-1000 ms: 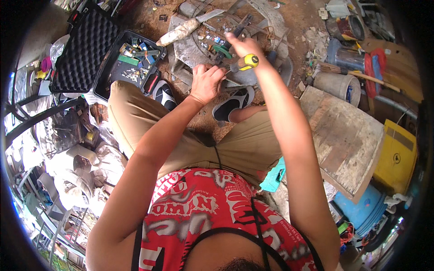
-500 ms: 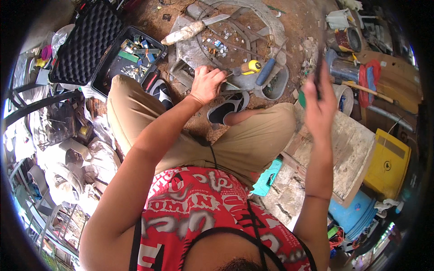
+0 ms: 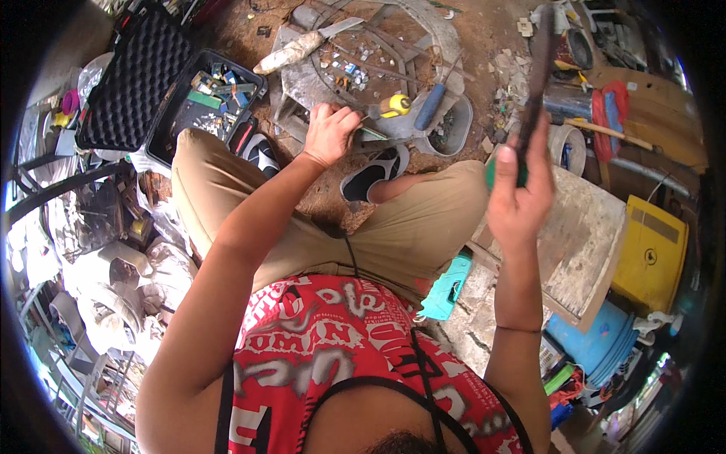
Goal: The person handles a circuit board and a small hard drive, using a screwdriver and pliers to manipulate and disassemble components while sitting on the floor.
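Observation:
My left hand (image 3: 331,135) is closed over a thin green strip (image 3: 373,134) that pokes out beside its fingers, at the near edge of a round grey metal frame (image 3: 302,106). Raised on the right, my right hand (image 3: 523,198) grips the green handle of a long dark-bladed tool (image 3: 538,76), its blade pointing away from me. Close to my left hand lie a yellow-and-black-handled screwdriver (image 3: 395,106) and a tool with a blue handle (image 3: 429,107). A knife with a wrapped pale handle (image 3: 291,54) rests across the frame's far left.
An open black case (image 3: 156,144) with small boards and parts stands at the left. Small chips (image 3: 352,74) are scattered inside the frame. On the right are a grey tub (image 3: 460,127), a worn wooden board (image 3: 578,234), a yellow case (image 3: 649,253) and a blue bucket (image 3: 597,344).
The right hand and its bladed tool have come lower in the picture, nearer to me, and are less blurred. My left hand keeps its place at the frame while the view shifts slightly.

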`<state>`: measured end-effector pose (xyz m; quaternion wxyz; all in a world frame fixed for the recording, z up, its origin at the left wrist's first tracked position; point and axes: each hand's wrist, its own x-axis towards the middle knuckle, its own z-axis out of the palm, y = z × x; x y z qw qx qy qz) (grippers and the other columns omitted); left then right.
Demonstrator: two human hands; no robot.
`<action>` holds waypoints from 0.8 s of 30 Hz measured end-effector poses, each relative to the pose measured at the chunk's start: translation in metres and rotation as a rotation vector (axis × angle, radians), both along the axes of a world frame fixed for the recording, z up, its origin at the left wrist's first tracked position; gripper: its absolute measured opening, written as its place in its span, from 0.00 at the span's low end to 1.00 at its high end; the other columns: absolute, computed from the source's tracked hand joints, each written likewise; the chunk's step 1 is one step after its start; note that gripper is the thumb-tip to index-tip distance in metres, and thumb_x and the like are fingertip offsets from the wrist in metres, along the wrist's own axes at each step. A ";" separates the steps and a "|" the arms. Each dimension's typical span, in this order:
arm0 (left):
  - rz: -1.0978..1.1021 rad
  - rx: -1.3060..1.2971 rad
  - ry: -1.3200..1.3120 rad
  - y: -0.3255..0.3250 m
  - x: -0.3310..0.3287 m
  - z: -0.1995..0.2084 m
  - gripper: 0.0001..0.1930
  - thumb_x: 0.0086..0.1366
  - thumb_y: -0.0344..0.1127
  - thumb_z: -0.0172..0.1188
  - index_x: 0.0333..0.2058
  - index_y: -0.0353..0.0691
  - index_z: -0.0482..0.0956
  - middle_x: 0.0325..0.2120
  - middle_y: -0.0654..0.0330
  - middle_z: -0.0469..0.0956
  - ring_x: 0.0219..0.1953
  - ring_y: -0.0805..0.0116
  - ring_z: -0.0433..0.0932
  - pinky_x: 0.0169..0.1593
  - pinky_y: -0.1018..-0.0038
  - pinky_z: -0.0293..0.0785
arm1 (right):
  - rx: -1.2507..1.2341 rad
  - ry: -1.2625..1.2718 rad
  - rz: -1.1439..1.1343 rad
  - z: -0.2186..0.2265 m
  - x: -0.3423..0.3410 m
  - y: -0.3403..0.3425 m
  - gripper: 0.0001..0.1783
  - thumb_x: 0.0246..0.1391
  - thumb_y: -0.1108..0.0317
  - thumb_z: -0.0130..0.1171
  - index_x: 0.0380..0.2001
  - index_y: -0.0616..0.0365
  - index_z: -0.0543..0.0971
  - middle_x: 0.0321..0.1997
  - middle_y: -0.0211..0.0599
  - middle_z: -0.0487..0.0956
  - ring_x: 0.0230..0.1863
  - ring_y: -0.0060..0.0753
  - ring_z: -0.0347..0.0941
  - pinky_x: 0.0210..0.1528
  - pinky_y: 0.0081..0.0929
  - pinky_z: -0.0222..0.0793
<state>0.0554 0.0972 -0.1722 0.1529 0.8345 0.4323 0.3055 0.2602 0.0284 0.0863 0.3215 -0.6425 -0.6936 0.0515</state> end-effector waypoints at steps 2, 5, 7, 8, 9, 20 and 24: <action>-0.010 0.015 -0.014 0.003 0.002 -0.002 0.09 0.55 0.36 0.57 0.36 0.49 0.76 0.31 0.66 0.73 0.37 0.57 0.69 0.46 0.61 0.63 | -0.152 0.130 -0.021 -0.029 0.001 0.003 0.28 0.61 0.68 0.50 0.63 0.65 0.61 0.46 0.47 0.75 0.43 0.37 0.72 0.49 0.30 0.68; -0.009 0.035 -0.002 0.002 0.001 0.005 0.11 0.54 0.35 0.57 0.38 0.50 0.77 0.33 0.67 0.74 0.38 0.59 0.70 0.45 0.60 0.63 | -0.425 0.046 -0.073 -0.081 0.000 0.021 0.29 0.58 0.68 0.50 0.62 0.64 0.62 0.47 0.55 0.75 0.46 0.51 0.75 0.50 0.37 0.70; -0.004 0.053 0.034 0.006 -0.006 0.011 0.10 0.54 0.35 0.58 0.37 0.50 0.77 0.33 0.67 0.74 0.38 0.59 0.70 0.44 0.60 0.62 | -0.533 -0.043 -0.079 -0.126 -0.010 0.037 0.28 0.57 0.67 0.51 0.61 0.61 0.64 0.49 0.53 0.74 0.47 0.52 0.74 0.52 0.38 0.69; 0.004 0.062 0.054 0.009 -0.010 0.016 0.10 0.54 0.35 0.58 0.37 0.50 0.77 0.33 0.68 0.74 0.38 0.59 0.70 0.44 0.59 0.62 | -0.534 -0.053 -0.044 -0.153 -0.012 0.042 0.27 0.56 0.67 0.52 0.60 0.60 0.66 0.53 0.52 0.73 0.49 0.53 0.73 0.53 0.37 0.68; 0.026 0.113 0.038 0.016 -0.015 0.022 0.10 0.53 0.35 0.59 0.36 0.50 0.77 0.33 0.67 0.74 0.38 0.59 0.69 0.43 0.59 0.61 | -0.571 -0.083 -0.014 -0.161 -0.016 0.046 0.27 0.55 0.68 0.52 0.59 0.60 0.66 0.51 0.52 0.74 0.49 0.54 0.72 0.53 0.39 0.68; -0.074 0.564 -0.182 0.025 -0.068 0.133 0.14 0.45 0.35 0.62 0.33 0.50 0.74 0.36 0.67 0.76 0.39 0.63 0.71 0.46 0.66 0.59 | -0.611 -0.150 -0.030 -0.191 -0.037 0.038 0.29 0.50 0.74 0.53 0.58 0.65 0.66 0.47 0.54 0.68 0.52 0.54 0.65 0.56 0.42 0.64; -0.068 0.595 -0.131 0.013 -0.073 0.147 0.14 0.45 0.36 0.62 0.33 0.49 0.74 0.36 0.67 0.76 0.38 0.64 0.70 0.46 0.65 0.60 | -0.361 -0.005 -0.070 -0.200 -0.042 0.021 0.32 0.50 0.74 0.54 0.59 0.68 0.62 0.49 0.58 0.67 0.52 0.59 0.65 0.55 0.45 0.63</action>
